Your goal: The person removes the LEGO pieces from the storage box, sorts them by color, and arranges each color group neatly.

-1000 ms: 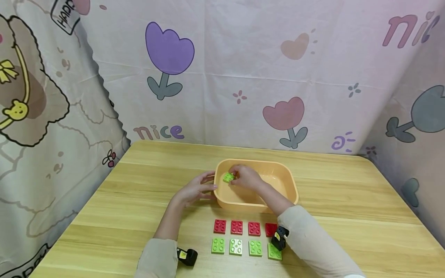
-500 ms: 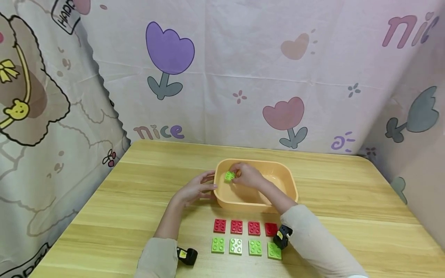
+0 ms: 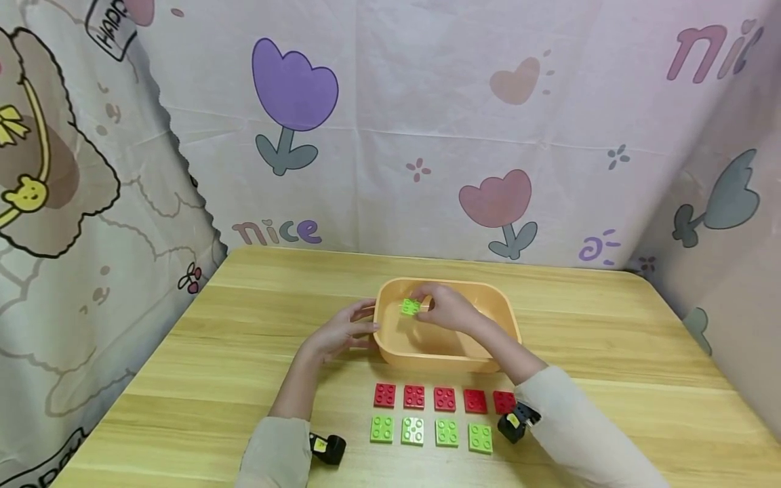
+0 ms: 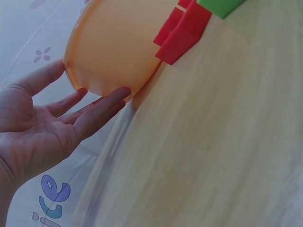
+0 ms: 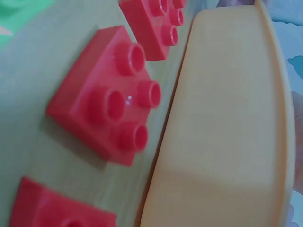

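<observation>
My right hand (image 3: 450, 308) is over the orange plastic tray (image 3: 439, 364) and pinches a light green toy brick (image 3: 410, 307) between thumb and fingertips. The brick is above the tray's left half. My left hand (image 3: 342, 333) touches the tray's left end with its fingers spread and fairly straight. In the left wrist view, the fingertips (image 4: 124, 92) lie against the tray's outer wall (image 4: 118, 47). The right wrist view shows only a sliver of a hand behind the tray wall (image 5: 222, 113); the held brick is hidden there.
In front of the tray lies a row of several red bricks (image 3: 445, 399). Nearer me runs a row of several green bricks (image 3: 447, 433). All sit on a wooden table (image 3: 610, 339), with a printed cloth (image 3: 390, 81) hanging behind it. Black wrist cameras (image 3: 328, 449) are strapped to both sleeves.
My right hand and the green brick have moved slightly right and up within the tray. The right sleeve has shifted right, uncovering another red brick. My left hand stays put.
</observation>
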Action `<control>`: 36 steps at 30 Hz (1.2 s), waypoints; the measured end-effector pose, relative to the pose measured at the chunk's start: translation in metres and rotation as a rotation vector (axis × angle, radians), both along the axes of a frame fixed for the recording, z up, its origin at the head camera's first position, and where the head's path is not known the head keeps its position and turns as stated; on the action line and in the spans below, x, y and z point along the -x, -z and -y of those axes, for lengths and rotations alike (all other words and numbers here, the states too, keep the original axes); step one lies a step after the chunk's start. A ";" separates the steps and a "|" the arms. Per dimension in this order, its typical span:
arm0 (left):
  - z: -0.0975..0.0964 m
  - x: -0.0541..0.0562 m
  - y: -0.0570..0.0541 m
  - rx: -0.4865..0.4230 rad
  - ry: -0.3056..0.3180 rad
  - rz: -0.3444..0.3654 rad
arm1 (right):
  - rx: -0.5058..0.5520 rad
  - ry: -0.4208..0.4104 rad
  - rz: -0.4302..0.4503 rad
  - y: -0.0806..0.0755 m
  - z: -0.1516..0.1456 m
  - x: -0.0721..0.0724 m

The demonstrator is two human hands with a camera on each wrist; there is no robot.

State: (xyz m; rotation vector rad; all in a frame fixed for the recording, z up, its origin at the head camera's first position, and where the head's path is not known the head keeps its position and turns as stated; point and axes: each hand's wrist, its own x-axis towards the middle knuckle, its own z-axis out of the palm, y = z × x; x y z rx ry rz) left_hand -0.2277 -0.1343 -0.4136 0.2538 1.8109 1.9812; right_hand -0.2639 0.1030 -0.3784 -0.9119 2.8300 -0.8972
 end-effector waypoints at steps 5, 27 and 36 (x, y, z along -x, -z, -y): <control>0.000 0.000 0.000 0.002 -0.003 0.004 | 0.020 -0.028 -0.020 -0.007 -0.011 -0.011; -0.001 0.000 0.002 0.019 -0.009 -0.010 | 0.076 -0.031 -0.017 -0.027 -0.066 -0.077; -0.001 0.001 0.003 0.024 -0.012 -0.017 | 0.111 -0.015 -0.038 -0.029 -0.093 -0.111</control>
